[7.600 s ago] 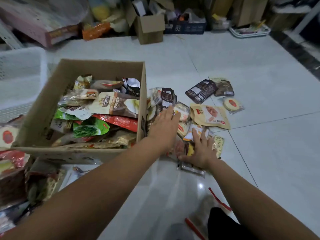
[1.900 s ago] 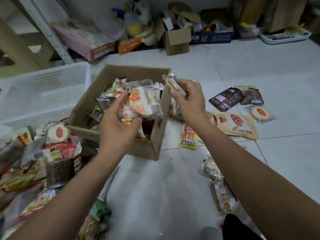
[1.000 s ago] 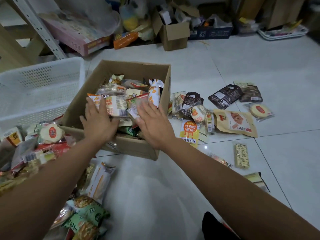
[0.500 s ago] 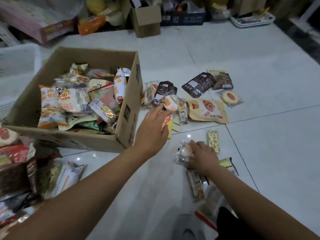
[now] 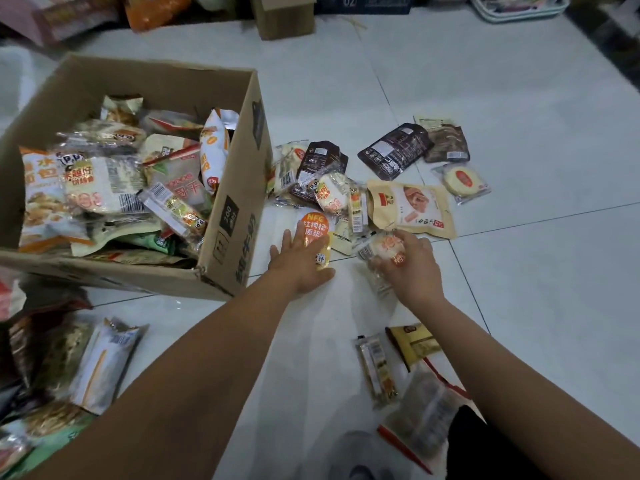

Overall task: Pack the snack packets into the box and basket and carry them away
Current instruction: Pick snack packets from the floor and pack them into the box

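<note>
The cardboard box stands on the left part of the tiled floor, heaped to the rim with snack packets; a tall orange-and-white bag leans upright against the inside of its right wall. The left hand lies flat, fingers straight and spread, on an orange-and-yellow packet that rests on the floor just beside the box's right wall; the right hand, close beside it but not touching, has its fingers curled round a clear-wrapped round cake with orange print. Beyond the hands a small heap of loose packets lies against the box; to its right are a beige pouch, a dark brown pouch and a wrapped round biscuit, spread apart towards the far side of the floor. Nearer the person, under the right forearm, lie a long thin packet and a yellow-brown packet; more packets pile at the floor's left edge. A white blur at the upper left may be the basket; it is too smeared to say.
</note>
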